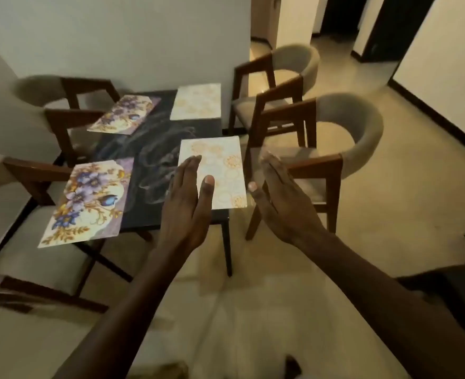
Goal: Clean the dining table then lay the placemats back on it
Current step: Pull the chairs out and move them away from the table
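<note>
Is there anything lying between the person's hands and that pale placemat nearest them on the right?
Nothing visible does. The left hand, open, overlaps the cream placemat in this view; the right hand is open just beside its right edge.

Dim, warm yellowish light fills the room. The brightest patch sits at the top, in the passage beyond the wall corner, and it spills onto the floor (390,192), whose pale tiles carry a soft sheen. The dark surface (154,149) is glossy, with faint smoky streaks across it, and the pale placemats (195,102) stand out brightly against it. The whole frame is soft and smeared by motion. The fingers (269,160) of the right hand (280,203) blur at their tips, and the far left chair (42,91) is smudged. The left hand (184,206) reads sharper. Wide-angle distortion bends the walls and the dark skirting (431,110) toward the edges. The bottom corners sink into shadow.
</note>
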